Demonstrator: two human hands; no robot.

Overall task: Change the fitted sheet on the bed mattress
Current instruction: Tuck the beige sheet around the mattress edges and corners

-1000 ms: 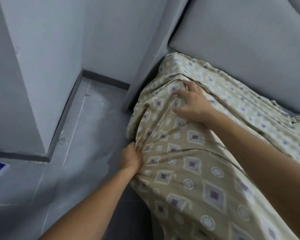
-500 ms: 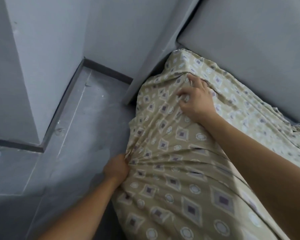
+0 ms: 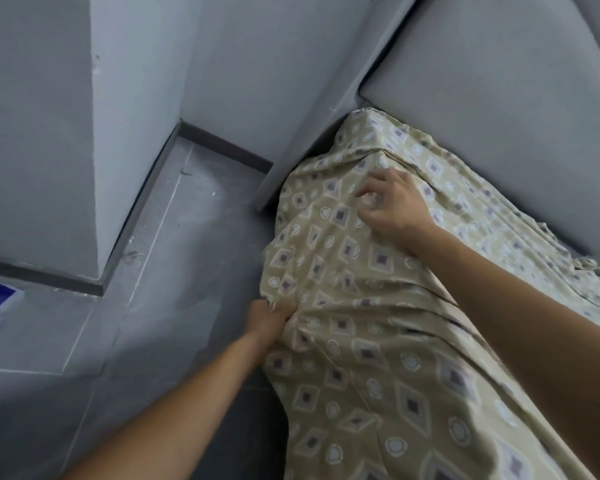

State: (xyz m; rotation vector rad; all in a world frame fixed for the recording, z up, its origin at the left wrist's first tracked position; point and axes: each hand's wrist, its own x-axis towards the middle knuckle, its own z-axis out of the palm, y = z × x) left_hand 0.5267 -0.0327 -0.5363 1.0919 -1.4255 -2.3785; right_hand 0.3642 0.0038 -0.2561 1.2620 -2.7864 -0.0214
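Our left hand grips a bunched fold of the fitted sheet at seven o'clock; our right hand, fingers curled, presses it over the mattress corner at one o'clock. Pulling unevenly could pop that corner free.

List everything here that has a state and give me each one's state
Patterned fitted sheet: pulled over the mattress corner, wrinkled, bunched at its lower edge.
Left hand: grips the bunched sheet edge low on the side.
Right hand: fingers curled, resting on the sheet near the corner.
Headboard: upright behind the corner.
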